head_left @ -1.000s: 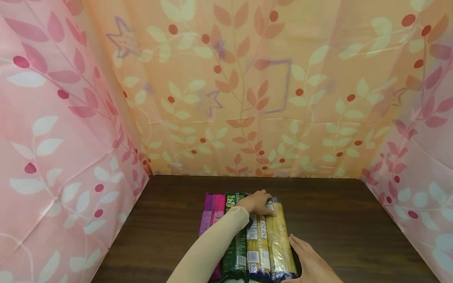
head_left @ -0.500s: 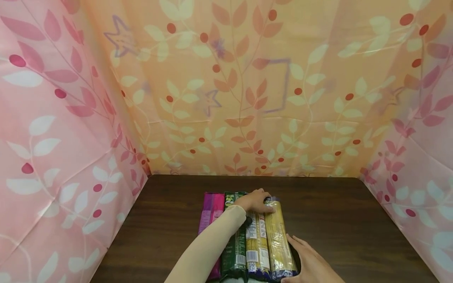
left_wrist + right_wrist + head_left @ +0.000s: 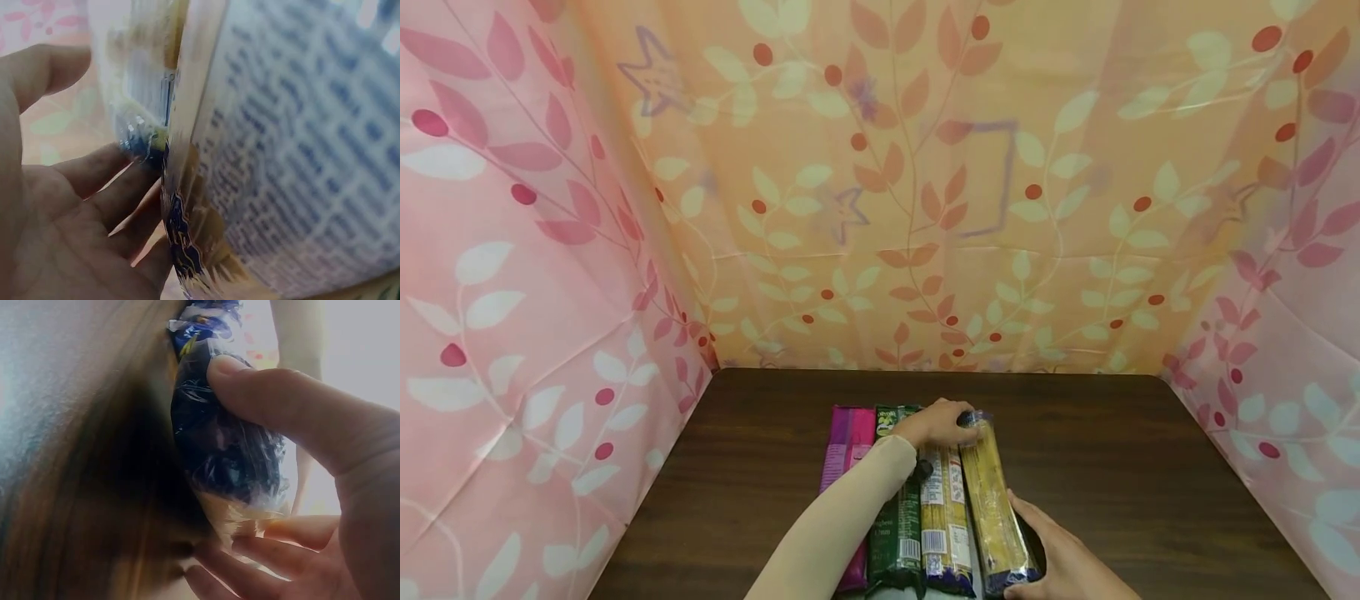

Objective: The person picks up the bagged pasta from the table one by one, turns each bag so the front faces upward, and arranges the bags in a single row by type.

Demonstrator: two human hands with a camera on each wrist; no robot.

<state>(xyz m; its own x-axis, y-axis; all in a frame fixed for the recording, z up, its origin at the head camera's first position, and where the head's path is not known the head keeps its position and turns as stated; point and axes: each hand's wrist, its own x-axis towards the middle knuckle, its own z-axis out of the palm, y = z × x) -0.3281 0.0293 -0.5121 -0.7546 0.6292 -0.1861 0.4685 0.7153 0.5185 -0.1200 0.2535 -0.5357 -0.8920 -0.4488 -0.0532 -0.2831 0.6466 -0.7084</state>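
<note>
A clear pack of spaghetti [image 3: 995,504] with dark blue ends lies at the right of a row, angled away from its neighbour. My left hand [image 3: 936,423] grips its far end, thumb and fingers on either side. At the near end, my right hand [image 3: 1063,557] holds the pack, its thumb on the dark blue wrapper [image 3: 225,437] in the right wrist view and its fingers along the other side. Left of it lie a second yellow pasta pack [image 3: 945,521], a green spaghetti pack [image 3: 897,533] and a pink-purple pack [image 3: 848,442], partly hidden by my left sleeve.
The packs are on a dark wooden table [image 3: 1112,467]. An orange leaf-patterned curtain [image 3: 925,208] hangs behind its far edge, with pink curtains [image 3: 550,333] along both sides. Something whitish shows beneath the packs at the near edge.
The near end of the rightmost spaghetti pack has swung right, and a gap has opened beside the second yellow pack. Both hands have moved slightly with it. The other packs stay put.
</note>
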